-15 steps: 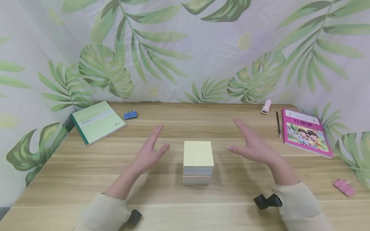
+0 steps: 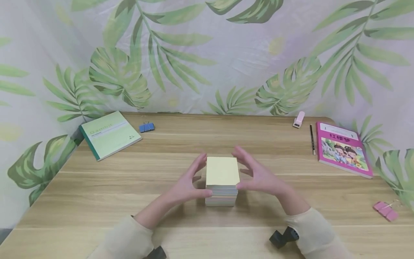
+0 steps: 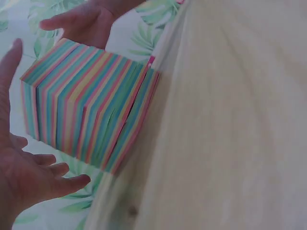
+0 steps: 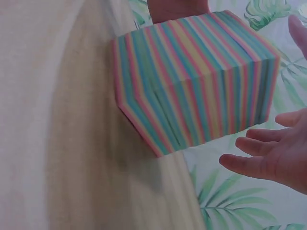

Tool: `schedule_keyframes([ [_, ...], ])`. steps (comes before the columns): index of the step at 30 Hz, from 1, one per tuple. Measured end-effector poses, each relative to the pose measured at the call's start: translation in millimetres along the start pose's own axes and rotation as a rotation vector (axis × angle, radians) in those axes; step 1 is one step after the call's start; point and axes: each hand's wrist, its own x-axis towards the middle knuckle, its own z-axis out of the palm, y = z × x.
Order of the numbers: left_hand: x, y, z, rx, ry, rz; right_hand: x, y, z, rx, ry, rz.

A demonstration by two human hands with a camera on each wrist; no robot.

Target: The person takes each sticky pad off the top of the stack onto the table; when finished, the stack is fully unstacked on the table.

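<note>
A tall square block of coloured paper notes [image 2: 222, 171] stands on the wooden table in front of me, its top sheet pale yellow. Both wrist views show pink, teal and yellow stripes along the sides of the block [image 3: 86, 105]. My left hand [image 2: 185, 187] is at its left side, thumb near the front edge and fingers reaching toward the back. On the other side, my right hand [image 2: 258, 176] mirrors that pose. A gap shows between the left fingers [image 3: 72, 186] and the paper, and likewise by the right fingers [image 4: 244, 165].
At the back left lie a green notebook [image 2: 111, 135] and a blue binder clip [image 2: 147, 127]. Toward the right are a pale pink stapler-like item [image 2: 299, 119], a black pencil [image 2: 312, 139], a pink book [image 2: 344, 149] and a pink binder clip [image 2: 385, 211]. A leaf-patterned curtain hangs behind.
Both hands have moved inward from well apart to close beside the paper block, the left going right and the right going left. The block stands where it was.
</note>
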Motion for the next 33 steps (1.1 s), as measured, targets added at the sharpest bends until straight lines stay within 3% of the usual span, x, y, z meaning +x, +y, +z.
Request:
schedule_keyframes([
  [9, -5.3, 10.9, 11.6, -0.167, 0.037, 0.047, -2, 11, 13, 0.012, 0.042, 0.08],
  [25, -4.3, 6.2, 10.4, -0.23, 0.012, 0.004, -13, 13, 2, 0.145, 0.044, 0.08],
  [33, 0.6, -20.5, 10.2, -0.245, 0.022, 0.024, -25, 17, -24, 0.37, -0.005, 0.062],
])
